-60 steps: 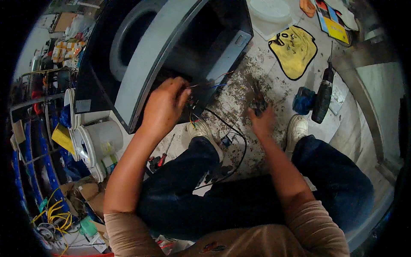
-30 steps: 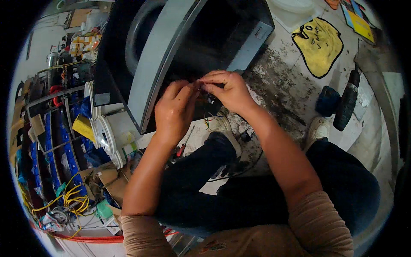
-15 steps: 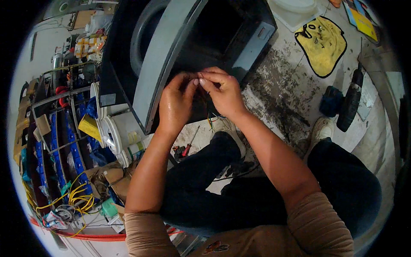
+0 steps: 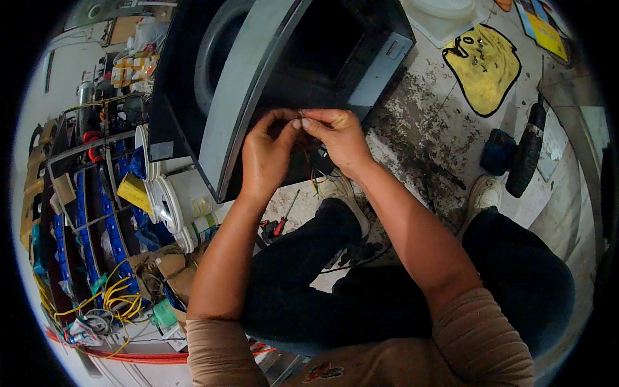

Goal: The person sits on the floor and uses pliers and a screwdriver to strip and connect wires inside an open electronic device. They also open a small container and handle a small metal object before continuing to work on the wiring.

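My left hand (image 4: 265, 155) and my right hand (image 4: 340, 142) meet fingertip to fingertip in front of the open side of a dark metal appliance housing (image 4: 220, 109). Both pinch thin wire (image 4: 302, 117), whose ends are too small to make out. More coloured wires (image 4: 319, 180) hang below my fingers, at the housing's lower edge. A screwdriver with a red handle (image 4: 280, 226) lies on the floor left of my left shoe (image 4: 345, 200).
A cordless drill (image 4: 525, 148) lies at the right, below a yellow cloth (image 4: 483, 69). White plastic lids (image 4: 438, 13) sit at the top. On my left are stacked white buckets (image 4: 166, 200), shelving with blue bins (image 4: 82, 213) and tangled yellow cables (image 4: 119, 300). Dark debris covers part of the floor (image 4: 419, 142).
Two seconds ago my right hand was low over the floor at the right; it has since moved up to meet my left hand at the wires. Both have barely moved since half a second ago.
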Demonstrator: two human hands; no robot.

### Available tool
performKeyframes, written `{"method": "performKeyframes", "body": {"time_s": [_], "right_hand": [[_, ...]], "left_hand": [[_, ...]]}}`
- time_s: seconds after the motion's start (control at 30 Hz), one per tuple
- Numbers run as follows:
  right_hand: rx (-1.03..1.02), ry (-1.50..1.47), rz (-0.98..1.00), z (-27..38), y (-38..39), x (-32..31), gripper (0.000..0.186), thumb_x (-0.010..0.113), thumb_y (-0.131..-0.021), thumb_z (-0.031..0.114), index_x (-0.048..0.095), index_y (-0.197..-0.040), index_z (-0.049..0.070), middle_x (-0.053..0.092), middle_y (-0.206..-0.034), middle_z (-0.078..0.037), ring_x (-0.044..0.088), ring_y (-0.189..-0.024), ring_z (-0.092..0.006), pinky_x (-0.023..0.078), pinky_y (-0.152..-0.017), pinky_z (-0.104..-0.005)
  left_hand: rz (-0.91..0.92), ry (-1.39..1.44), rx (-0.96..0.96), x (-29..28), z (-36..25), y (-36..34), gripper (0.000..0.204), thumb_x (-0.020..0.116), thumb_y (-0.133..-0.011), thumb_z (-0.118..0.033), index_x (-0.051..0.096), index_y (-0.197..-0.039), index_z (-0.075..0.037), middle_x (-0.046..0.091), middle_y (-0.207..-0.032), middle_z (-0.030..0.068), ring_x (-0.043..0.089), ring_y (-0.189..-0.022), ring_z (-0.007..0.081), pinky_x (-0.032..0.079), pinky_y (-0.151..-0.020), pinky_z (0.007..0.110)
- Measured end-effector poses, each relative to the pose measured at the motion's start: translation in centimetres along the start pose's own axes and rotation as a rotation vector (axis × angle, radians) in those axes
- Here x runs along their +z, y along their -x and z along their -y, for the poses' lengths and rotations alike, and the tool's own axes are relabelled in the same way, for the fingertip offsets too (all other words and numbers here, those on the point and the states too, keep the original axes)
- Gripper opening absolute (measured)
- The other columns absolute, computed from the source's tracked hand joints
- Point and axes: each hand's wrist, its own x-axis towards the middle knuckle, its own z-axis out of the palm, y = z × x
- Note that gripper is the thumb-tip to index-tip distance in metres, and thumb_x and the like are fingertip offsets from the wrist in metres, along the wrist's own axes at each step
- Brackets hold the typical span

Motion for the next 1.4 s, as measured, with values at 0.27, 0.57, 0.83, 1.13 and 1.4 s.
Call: {"method": "performKeyframes", "body": {"time_s": [0.27, 0.57, 0.83, 1.13, 1.4], "right_hand": [[0.010, 0.077, 0.117, 0.4, -0.6, -0.3, 0.024, 0.063, -0.086, 0.014, 0.066, -0.102, -0.004, 0.069, -0.094, -0.009, 0.062, -0.085, -0.0118, 0.048, -0.076, -0.0258], [0.107, 0.075, 0.123, 0.6, -0.6, -0.7, 0.028, 0.063, -0.086, 0.016, 0.065, -0.105, -0.005, 0.068, -0.093, -0.007, 0.060, -0.081, -0.0104, 0.047, -0.073, -0.0241], [0.125, 0.092, 0.181, 1.3, -1.1, -0.7, 0.022, 0.060, -0.087, 0.012, 0.066, -0.102, -0.003, 0.066, -0.085, -0.003, 0.057, -0.074, -0.0084, 0.046, -0.066, -0.0238], [-0.051, 0.399, 0.323, 1.8, -2.6, -2.1, 0.020, 0.063, -0.083, 0.014, 0.067, -0.094, -0.001, 0.068, -0.081, -0.014, 0.064, -0.075, -0.0182, 0.049, -0.070, -0.0307], [0.068, 0.365, 0.328, 1.7, -2.3, -2.2, 0.017, 0.063, -0.084, 0.011, 0.066, -0.094, -0.003, 0.068, -0.084, -0.008, 0.061, -0.078, -0.0120, 0.048, -0.072, -0.0277]], "left_hand": [[0.003, 0.146, -0.058, 0.1, 0.8, -0.2, 0.014, 0.056, -0.091, -0.012, 0.060, -0.093, 0.001, 0.062, -0.075, 0.0062, 0.060, -0.067, 0.0115, 0.048, -0.062, 0.025], [-0.010, 0.004, 0.066, 0.1, 1.5, -0.2, 0.010, 0.056, -0.091, -0.009, 0.060, -0.092, 0.000, 0.062, -0.076, 0.0057, 0.060, -0.068, 0.0110, 0.047, -0.063, 0.025], [-0.085, -0.217, 0.198, 0.0, 1.4, -0.1, 0.011, 0.059, -0.087, -0.007, 0.060, -0.097, -0.001, 0.063, -0.087, 0.0111, 0.062, -0.075, 0.0198, 0.049, -0.068, 0.031], [-0.060, -0.596, 0.483, -0.8, 1.2, -0.2, 0.021, 0.065, -0.080, -0.004, 0.064, -0.100, -0.009, 0.061, -0.106, 0.0126, 0.062, -0.092, 0.0298, 0.051, -0.075, 0.035], [-0.071, -0.595, 0.436, -0.6, 1.2, 0.1, 0.015, 0.065, -0.079, -0.004, 0.067, -0.094, -0.008, 0.064, -0.099, 0.0108, 0.064, -0.090, 0.0271, 0.052, -0.074, 0.034]]}}
